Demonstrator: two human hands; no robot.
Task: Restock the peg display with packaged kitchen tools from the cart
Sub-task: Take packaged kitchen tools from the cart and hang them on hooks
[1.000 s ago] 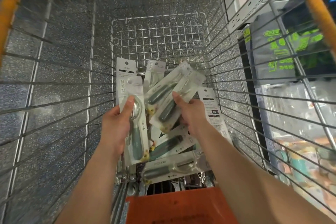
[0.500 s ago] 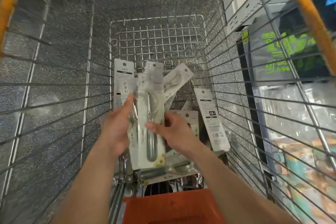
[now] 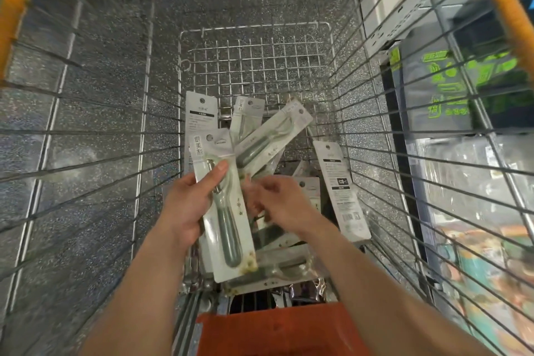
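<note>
Over the wire cart (image 3: pixel 150 95), the left hand (image 3: pixel 187 211) grips a packaged peeler (image 3: pixel 228 222), thumb pressed on its front. The right hand (image 3: pixel 284 202) hovers just beside the pack's right edge, fingers curled and blurred, and I cannot tell whether it holds anything. More packs (image 3: pixel 271 136) lie beneath.

Left hand (image 3: pixel 187 211): grip closed, thumb on top. Right hand (image 3: pixel 281 202): fingers curled, blurred.

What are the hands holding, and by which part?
The left hand grips a packaged peeler by its left edge, thumb pressed on the front near the top. The right hand is blurred, so I cannot tell.
</note>
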